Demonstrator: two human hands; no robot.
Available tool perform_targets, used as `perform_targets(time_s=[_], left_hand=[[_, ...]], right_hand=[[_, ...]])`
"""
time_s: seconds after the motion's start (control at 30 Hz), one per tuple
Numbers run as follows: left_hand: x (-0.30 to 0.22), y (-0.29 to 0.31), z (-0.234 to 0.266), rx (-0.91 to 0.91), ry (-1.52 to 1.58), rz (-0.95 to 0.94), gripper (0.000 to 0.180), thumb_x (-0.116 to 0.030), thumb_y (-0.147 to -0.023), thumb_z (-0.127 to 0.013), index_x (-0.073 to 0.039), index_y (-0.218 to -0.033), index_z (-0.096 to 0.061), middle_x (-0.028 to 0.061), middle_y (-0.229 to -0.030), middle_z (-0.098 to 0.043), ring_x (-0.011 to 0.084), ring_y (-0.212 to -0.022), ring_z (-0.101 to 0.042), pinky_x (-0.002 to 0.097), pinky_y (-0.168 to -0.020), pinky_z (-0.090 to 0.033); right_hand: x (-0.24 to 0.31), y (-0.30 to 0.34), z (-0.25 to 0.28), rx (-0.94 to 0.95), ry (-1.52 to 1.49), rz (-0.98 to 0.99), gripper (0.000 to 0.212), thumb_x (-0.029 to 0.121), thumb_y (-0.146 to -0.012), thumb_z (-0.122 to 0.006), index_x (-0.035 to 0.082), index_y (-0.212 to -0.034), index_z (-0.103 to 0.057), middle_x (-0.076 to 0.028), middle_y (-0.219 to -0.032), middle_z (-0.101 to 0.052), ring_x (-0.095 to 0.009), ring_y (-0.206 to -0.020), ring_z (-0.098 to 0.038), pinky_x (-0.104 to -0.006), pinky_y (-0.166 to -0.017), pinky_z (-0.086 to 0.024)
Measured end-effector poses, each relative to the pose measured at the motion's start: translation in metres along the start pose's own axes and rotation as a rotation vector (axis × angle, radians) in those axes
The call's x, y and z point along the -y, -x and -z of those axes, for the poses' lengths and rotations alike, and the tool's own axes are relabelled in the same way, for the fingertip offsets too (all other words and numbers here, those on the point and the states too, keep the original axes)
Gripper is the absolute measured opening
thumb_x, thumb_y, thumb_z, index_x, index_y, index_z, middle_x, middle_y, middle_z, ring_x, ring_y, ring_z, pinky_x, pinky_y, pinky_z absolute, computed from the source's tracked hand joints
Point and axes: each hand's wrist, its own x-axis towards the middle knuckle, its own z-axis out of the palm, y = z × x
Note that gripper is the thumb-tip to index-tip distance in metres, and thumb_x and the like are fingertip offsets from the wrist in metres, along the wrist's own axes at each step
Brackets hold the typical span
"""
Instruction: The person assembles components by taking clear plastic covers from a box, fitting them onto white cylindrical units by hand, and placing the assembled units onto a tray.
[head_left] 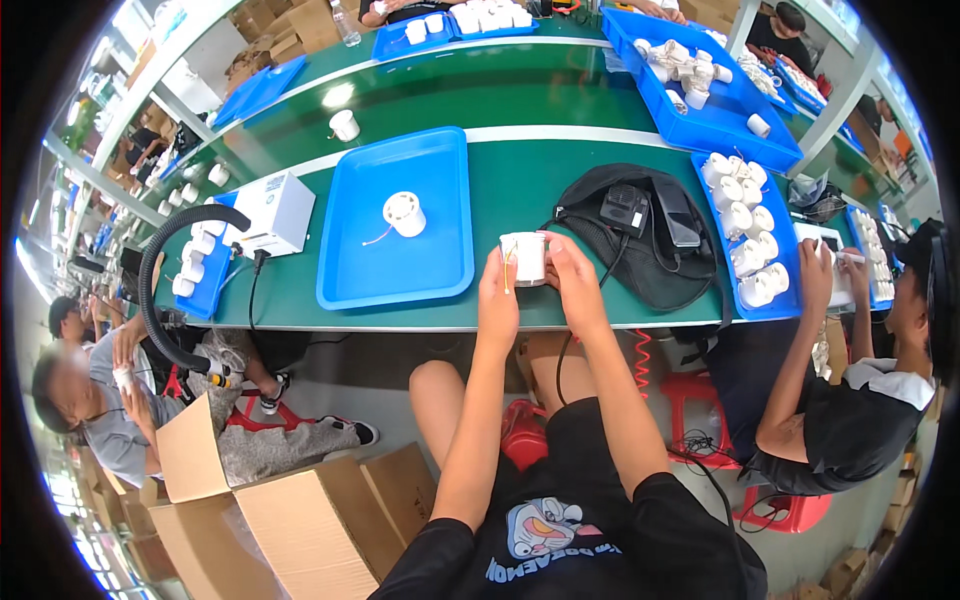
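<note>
Between both my hands, just above the table's near edge, is a white cylindrical housing (524, 258) with thin red and yellow wires hanging down one side. My left hand (496, 292) grips its left side, and my right hand (573, 278) wraps its right side. To the left, a shallow blue tray (395, 275) lies on the table with a similar white cylinder (404, 213) in it. That one has holes in its top and a thin wire trailing left.
Right of my hands lies a black cap (590, 215) with black devices on it. Beyond it is a blue tray (702, 205) of several white cylinders. A white box (275, 215) and black flexible hose (145, 270) stand left. Cardboard boxes (300, 520) sit lower left; co-workers sit on both sides.
</note>
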Motion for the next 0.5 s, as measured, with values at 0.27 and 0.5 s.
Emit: perform_targets(time_s=[0.27,0.5], left_hand=[[-0.018,0.008,0.016,0.067,0.545,0.208,0.052,-0.044,-0.102,-0.039,0.000,-0.124,-0.053,0.0180,-0.105,-0.066,0.0272,-0.091,-0.065,0.0394,-0.084,-0.053],[-0.059,0.088,0.012,0.090,0.891,0.276,0.050,-0.044,-0.101,-0.037,-0.003,-0.126,-0.053,0.0172,-0.101,-0.066,0.0266,-0.071,-0.065,0.0364,-0.065,-0.055]], right_hand=[[-0.010,-0.003,0.002,-0.002,0.063,-0.005,0.034,0.030,-0.102,-0.052,0.000,-0.116,-0.061,-0.006,-0.100,-0.064,-0.011,-0.085,-0.059,-0.0267,-0.076,-0.051],[0.045,0.049,-0.023,0.353,0.116,-0.050,0.038,0.023,-0.100,-0.055,-0.001,-0.130,-0.054,-0.013,-0.121,-0.063,-0.016,-0.106,-0.059,-0.0311,-0.092,-0.048]])
